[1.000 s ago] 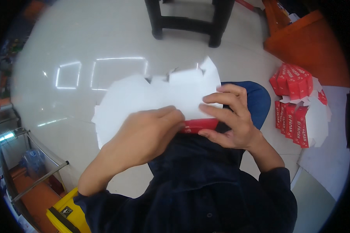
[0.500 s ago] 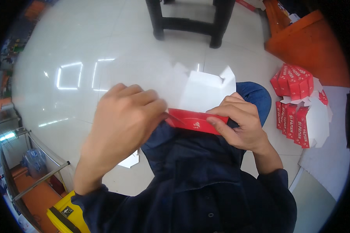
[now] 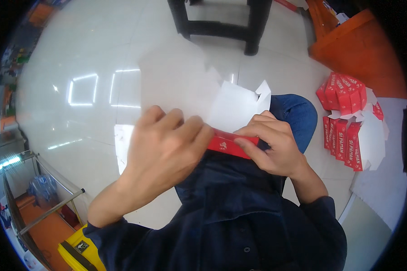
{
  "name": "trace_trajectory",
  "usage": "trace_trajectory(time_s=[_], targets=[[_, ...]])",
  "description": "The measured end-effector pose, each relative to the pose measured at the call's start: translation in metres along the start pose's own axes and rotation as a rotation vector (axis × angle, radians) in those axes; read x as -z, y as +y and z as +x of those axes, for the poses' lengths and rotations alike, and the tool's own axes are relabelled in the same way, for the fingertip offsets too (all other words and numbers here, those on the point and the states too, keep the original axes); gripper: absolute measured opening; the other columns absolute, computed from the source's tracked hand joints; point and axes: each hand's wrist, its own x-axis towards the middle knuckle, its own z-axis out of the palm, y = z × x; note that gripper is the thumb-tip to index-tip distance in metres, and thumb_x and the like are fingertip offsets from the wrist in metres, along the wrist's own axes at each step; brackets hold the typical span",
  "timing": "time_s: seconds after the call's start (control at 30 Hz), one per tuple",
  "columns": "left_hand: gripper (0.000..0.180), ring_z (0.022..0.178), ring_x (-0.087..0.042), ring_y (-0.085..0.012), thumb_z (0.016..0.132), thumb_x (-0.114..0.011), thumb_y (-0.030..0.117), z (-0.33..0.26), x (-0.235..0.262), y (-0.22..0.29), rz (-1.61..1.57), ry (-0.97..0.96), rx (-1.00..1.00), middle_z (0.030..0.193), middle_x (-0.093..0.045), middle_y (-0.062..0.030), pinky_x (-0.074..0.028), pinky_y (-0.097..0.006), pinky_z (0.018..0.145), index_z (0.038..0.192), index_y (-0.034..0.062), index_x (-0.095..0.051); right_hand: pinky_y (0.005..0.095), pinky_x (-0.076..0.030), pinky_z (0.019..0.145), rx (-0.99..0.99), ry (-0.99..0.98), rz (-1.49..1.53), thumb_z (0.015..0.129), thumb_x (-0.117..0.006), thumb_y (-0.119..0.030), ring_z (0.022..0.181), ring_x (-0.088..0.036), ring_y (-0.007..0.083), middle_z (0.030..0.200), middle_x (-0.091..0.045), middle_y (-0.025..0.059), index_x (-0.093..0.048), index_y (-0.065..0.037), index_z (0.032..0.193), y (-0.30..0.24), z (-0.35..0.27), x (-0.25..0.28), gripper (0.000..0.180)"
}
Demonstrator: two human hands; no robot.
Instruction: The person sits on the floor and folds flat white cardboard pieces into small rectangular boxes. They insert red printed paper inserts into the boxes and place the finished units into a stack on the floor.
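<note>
A partly folded cardboard box [image 3: 233,145] lies over my lap, its red outer wall toward me and its white inner panel [image 3: 237,106] spreading away with cut flaps at the far end. My left hand [image 3: 169,142] bends its fingers over the left end of the red wall, covering that corner. At the right end, my right hand [image 3: 276,142] pinches the wall's top edge between thumb and fingers. A pale panel [image 3: 174,77] beyond my left hand is smeared by motion.
Several red folded boxes [image 3: 343,95] are stacked on the floor at the right, beside an orange wooden piece [image 3: 357,54]. A black stool [image 3: 217,29] stands ahead. At lower left are a metal rack [image 3: 54,210] and a yellow case [image 3: 81,248]. A white sheet [image 3: 122,147] shows past my left wrist.
My left hand has moved right along the red wall, covering more of its left end. The pale panel has swung into clearer view. My right hand keeps its pinch in nearly the same place.
</note>
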Motion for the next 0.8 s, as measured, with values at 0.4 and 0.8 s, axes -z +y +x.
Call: trace_trajectory(time_s=[0.4,0.8], targets=[[0.030,0.094,-0.065,-0.0232,0.074,-0.073,0.012,0.009,0.010,0.006,-0.172,-0.029,-0.047,0.100,-0.067,-0.0088,-0.050,-0.038,0.083,0.102,0.0014,-0.070,0.0327,-0.054,0.067,-0.145,-0.002,0.338,0.091,-0.073,-0.008,0.077,-0.071,0.0240,0.094,-0.076,0.0153,-0.075,0.001,0.100,0.007,0.001,-0.002,0.013],[0.048,0.100,-0.065,-0.0272,0.070,-0.076,0.006,0.014,-0.028,0.002,-0.227,0.184,-0.080,0.111,-0.064,-0.0131,-0.055,-0.036,0.080,0.116,-0.0043,-0.067,0.0434,-0.042,0.095,0.028,-0.088,-0.141,0.092,-0.076,-0.034,0.106,-0.056,0.0277,0.115,-0.061,0.0150,-0.064,0.003,0.127,0.005,0.007,0.006,0.053]])
